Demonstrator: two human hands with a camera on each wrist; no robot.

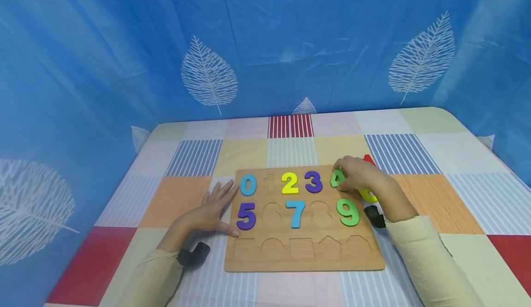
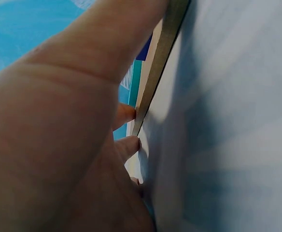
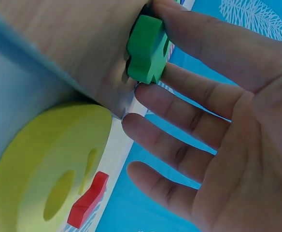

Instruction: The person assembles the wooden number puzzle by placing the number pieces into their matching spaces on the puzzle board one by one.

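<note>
A wooden number puzzle board (image 1: 304,263) lies on the table. My left hand (image 1: 211,212) is spread at the board's left edge, with thumb and fingertips touching it; in the left wrist view the fingertips (image 2: 127,146) meet the board's side. At the top right corner, my right hand (image 1: 361,175) pinches the green number 4 (image 3: 148,50) between thumb and fingers, at its slot. The 4 looks slightly tilted. Beyond the board's right edge lie a rounded yellow piece (image 3: 30,179) and a red piece (image 3: 88,200), both partly hidden by the right hand in the head view.
Numbers 0 (image 1: 248,185), 2 (image 1: 290,183), 3 (image 1: 313,182), 5 (image 1: 246,216), 7 (image 1: 295,214) and 9 (image 1: 347,212) sit in the board. Bare recesses include the 1 slot (image 1: 270,185) and the bottom row of shapes. A patchwork cloth (image 1: 290,288) covers the table; a blue curtain (image 1: 290,44) hangs behind.
</note>
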